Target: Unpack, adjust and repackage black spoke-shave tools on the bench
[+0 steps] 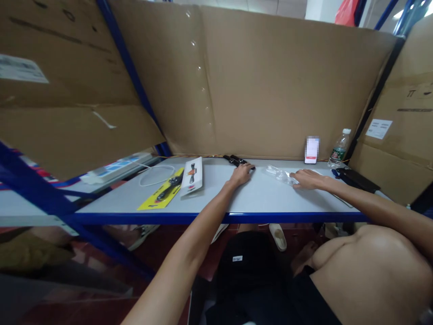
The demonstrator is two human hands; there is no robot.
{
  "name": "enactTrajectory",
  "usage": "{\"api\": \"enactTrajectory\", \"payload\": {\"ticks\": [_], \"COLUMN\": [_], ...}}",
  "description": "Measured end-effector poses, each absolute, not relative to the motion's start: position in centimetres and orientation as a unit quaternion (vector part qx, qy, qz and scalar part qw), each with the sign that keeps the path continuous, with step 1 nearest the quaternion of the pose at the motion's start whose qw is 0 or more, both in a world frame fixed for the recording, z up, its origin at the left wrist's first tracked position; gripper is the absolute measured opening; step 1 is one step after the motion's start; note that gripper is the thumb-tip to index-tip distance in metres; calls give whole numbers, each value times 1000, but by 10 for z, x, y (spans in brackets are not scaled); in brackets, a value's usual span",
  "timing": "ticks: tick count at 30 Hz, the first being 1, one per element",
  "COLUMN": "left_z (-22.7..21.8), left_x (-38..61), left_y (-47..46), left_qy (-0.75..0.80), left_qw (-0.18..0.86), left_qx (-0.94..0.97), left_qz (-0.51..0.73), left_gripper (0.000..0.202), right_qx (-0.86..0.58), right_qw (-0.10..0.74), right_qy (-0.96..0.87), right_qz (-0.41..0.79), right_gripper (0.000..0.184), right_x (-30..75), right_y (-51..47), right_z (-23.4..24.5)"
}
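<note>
My left hand [241,175] is at the back middle of the shelf table, its fingers curled over a black tool [233,160] that they partly hide; its exact kind is unclear. To the right, my right hand [307,179] has its fingers on the end of a clear plastic blister shell [279,174], which lies on the tabletop and points left. Left of my hands, a yellow backing card [164,198] lies flat with a black two-handled tool [169,187] on it. Beside it, a white printed package [192,174] stands tilted, with a tool pictured on its front.
A phone [311,150] leans against the cardboard back wall [287,90]. Right of it stands a water bottle [338,149], near a dark pouch [360,179]. A white cable [144,179] loops near a power strip [118,167] at left. A blue rim [216,218] edges the tabletop.
</note>
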State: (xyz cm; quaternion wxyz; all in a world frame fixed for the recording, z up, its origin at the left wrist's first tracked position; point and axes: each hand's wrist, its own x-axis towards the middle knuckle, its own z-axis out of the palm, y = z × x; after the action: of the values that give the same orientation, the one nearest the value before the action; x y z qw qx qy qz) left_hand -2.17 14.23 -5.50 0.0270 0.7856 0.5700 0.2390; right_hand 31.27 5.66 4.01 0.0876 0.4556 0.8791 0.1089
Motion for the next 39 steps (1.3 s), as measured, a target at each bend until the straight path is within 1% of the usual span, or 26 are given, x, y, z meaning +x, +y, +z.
{"api": "enactTrajectory", "payload": {"ticks": [6,9,12,16,19,22,26,32,36,39], "left_z": [-53,-52,-50,-49,-48,-48,-47,-46,-45,-45], "left_x": [-21,-19,-17,-15,-14,-12,-11,-11,-13,-15], "left_y": [134,130,129,128,127,125,124,124,122,119], "left_qy": [576,583,590,593,597,597,597,599,613,650], "left_qw": [-8,-27,-37,-41,-46,-40,-34,-48,-65,-69], "left_qx": [784,781,777,776,773,772,770,768,759,732], "left_qz": [231,225,216,213,211,213,223,220,208,192], "left_gripper": [58,57,56,53,53,53,50,51,52,53], "right_qx": [485,496,499,496,507,506,506,515,515,506], "right_qw": [163,180,196,220,221,223,225,202,214,225], "right_qy": [852,838,830,831,827,826,825,822,817,821], "right_qz": [112,136,152,119,100,107,112,134,148,138], "right_gripper": [47,48,47,48,51,53,50,46,41,44], "right_x": [290,284,281,275,268,265,269,272,265,258], "right_y": [60,65,67,65,60,56,52,45,38,33], "right_z": [67,75,75,68,64,63,64,60,63,64]}}
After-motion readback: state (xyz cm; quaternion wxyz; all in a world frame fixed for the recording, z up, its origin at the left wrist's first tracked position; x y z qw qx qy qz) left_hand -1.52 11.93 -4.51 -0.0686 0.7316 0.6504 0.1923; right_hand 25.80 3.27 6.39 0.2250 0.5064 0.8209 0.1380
